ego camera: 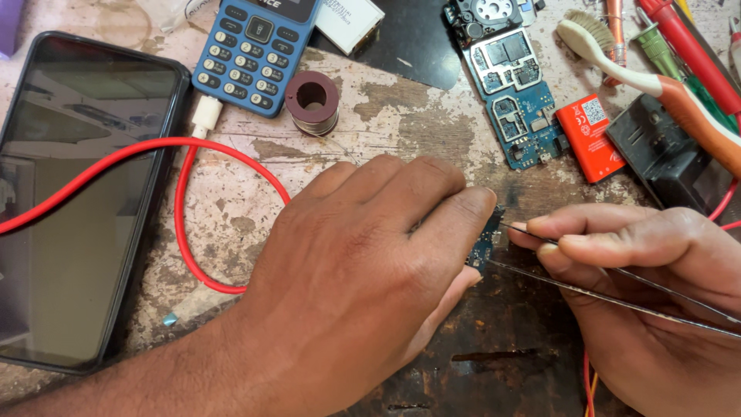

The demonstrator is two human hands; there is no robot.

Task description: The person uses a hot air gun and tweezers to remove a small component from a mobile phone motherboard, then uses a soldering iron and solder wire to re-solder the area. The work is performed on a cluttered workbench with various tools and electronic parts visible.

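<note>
Left hand (363, 262) pinches the small blue circuit board (486, 243) steady on the bench, just below the bigger phone board (513, 96), so the right hand (648, 270), closed on tweezers (617, 289), can pick at its edge.

Left hand (363, 270) hides most of small circuit board (486, 243); tweezers (617, 289) cut off at rt edge.

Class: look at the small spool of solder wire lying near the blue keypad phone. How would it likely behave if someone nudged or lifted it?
The spool of solder wire lies flat on one end, hole upward, so a nudge would probably slide it, not roll it. Tipped onto its round edge, it would likely roll. Its dense metal winding suggests it is heavy for its size. It looks rigid and easy to pinch.
</note>
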